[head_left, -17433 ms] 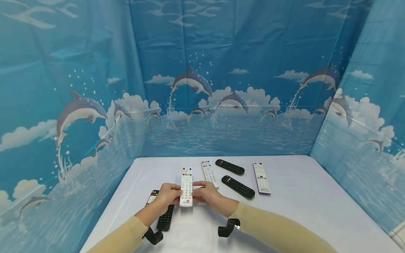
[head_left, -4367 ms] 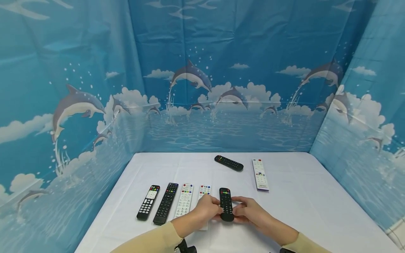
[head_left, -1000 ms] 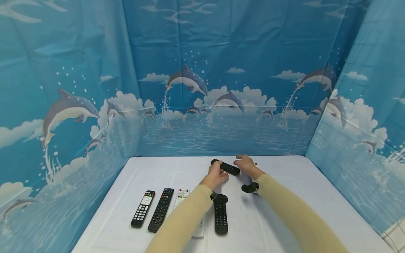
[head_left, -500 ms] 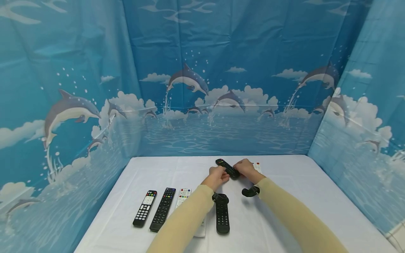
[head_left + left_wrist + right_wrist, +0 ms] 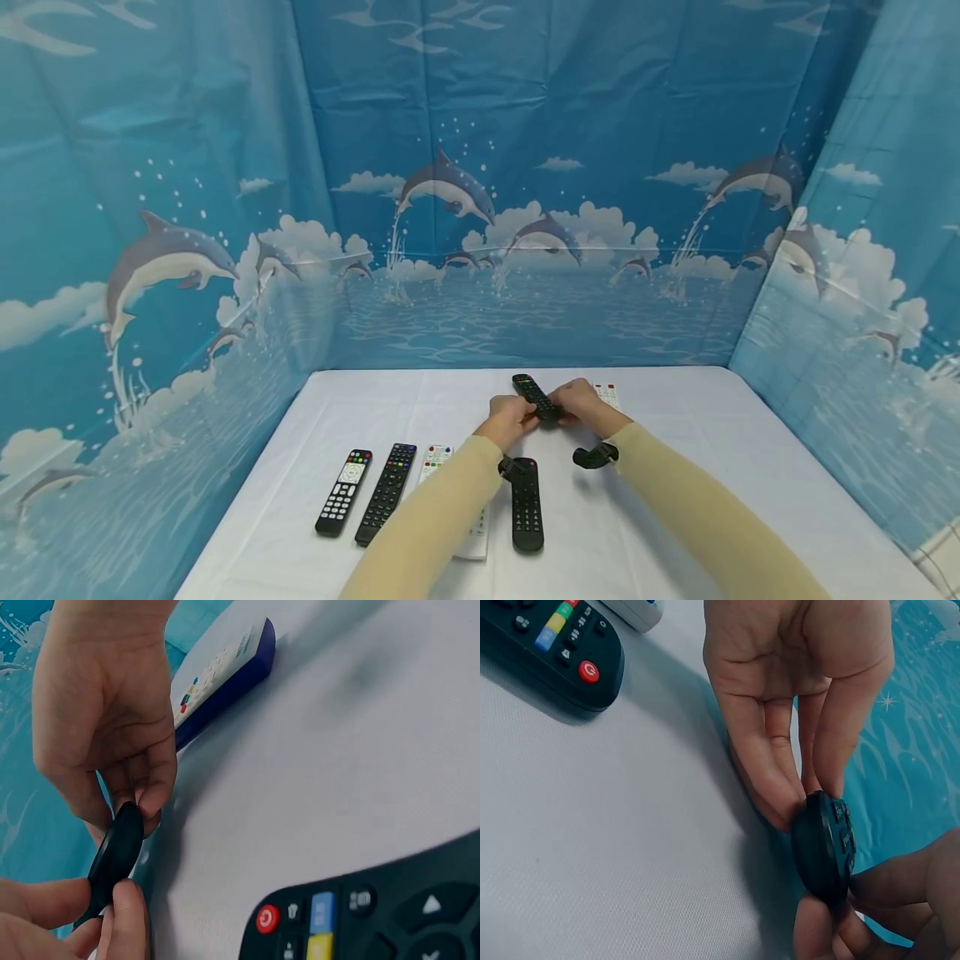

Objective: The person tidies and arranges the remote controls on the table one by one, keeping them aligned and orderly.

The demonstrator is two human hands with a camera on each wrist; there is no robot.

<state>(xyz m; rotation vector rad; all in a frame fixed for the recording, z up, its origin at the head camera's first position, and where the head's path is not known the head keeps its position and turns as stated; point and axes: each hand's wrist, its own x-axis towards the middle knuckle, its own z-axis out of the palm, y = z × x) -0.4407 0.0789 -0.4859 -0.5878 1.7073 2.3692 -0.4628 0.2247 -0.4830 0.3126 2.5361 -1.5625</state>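
Two hands round black remote

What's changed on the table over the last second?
Both hands, left hand and right hand, have taken hold of the far black remote, lifted it and turned it lengthwise. The row of remotes near the front and the white remote behind the right hand stayed put.

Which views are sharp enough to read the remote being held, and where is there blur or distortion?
Head view: even light, wide-angle bending at the edges, black remote small but sharp. Left wrist view: its end is soft, and the near remote blurs. Right wrist view: its buttons are fairly clear; faint shadow beneath.
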